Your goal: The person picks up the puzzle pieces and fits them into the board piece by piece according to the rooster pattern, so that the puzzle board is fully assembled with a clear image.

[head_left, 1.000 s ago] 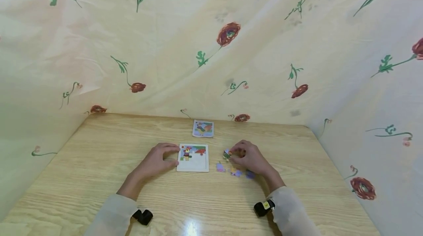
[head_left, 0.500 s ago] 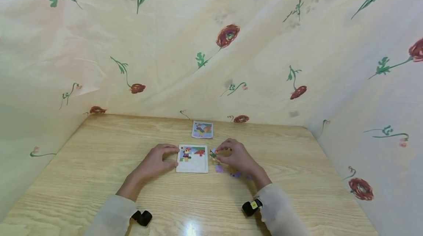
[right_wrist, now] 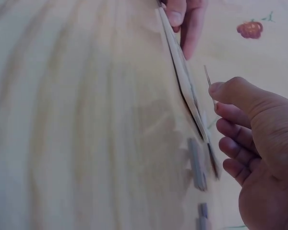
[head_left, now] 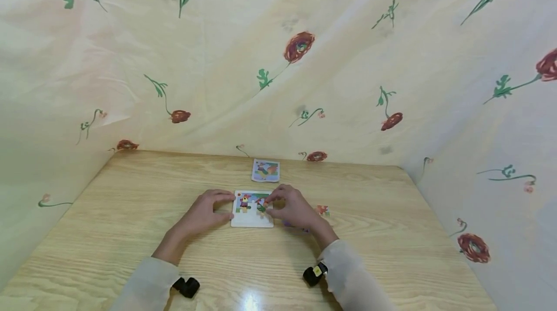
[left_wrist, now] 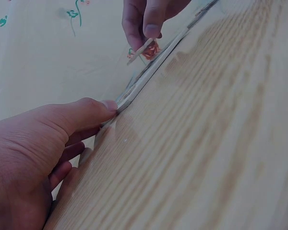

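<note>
A white-framed jigsaw puzzle board (head_left: 245, 221) lies on the table, with several pieces of a rooster picture set along its top and left. My left hand (head_left: 206, 212) holds the board's left side, thumb near the lower corner and a finger near the upper one. Between thumb and fingertips, my right hand (head_left: 293, 207) pinches a green, multicoloured puzzle piece (head_left: 261, 207) over the right part of the board. In the right wrist view the piece (right_wrist: 208, 76) appears edge-on, tilted and raised above the board. The left wrist view shows the piece (left_wrist: 140, 51) above the board's far part.
Loose puzzle pieces lie right of the board, among them a red-orange one (head_left: 322, 210) and a purple one (head_left: 288, 223) partly hidden by the right hand. Behind the board is a square picture card (head_left: 266, 170). Flowered cloth (head_left: 209, 83) hangs around the wooden table (head_left: 174, 170).
My right hand has carried the pinched puzzle piece leftward from among the loose pieces to over the board, uncovering the red-orange piece. My left hand has stayed at the board's left side.
</note>
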A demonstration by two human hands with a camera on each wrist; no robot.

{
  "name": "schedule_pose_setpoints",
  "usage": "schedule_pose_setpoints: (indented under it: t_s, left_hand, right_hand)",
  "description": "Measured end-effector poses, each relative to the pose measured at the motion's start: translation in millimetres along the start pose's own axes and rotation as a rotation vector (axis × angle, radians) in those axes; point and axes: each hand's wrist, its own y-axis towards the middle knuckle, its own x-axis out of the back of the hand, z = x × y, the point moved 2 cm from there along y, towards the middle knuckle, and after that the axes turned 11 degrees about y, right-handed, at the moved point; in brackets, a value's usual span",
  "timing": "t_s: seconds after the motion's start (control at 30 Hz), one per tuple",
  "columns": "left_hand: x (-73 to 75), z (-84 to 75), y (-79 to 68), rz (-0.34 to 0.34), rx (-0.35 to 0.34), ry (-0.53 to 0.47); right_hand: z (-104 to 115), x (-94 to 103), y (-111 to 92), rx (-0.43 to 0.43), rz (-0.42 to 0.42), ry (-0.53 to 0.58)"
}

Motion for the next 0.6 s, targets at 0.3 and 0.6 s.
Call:
schedule_pose_setpoints:
  t_s: [0.3, 0.6]
  left_hand:
    - [0.6, 1.8, 1.0, 0.002, -0.003, 0.015]
    - [-0.3, 2.6, 1.6, 0.003, -0.005, 0.013]
  right_hand:
    - [3.4, -12.4, 8.7, 0.010, 0.010, -0.020]
    - [0.6, -18.9, 16.2, 0.022, 0.024, -0.089]
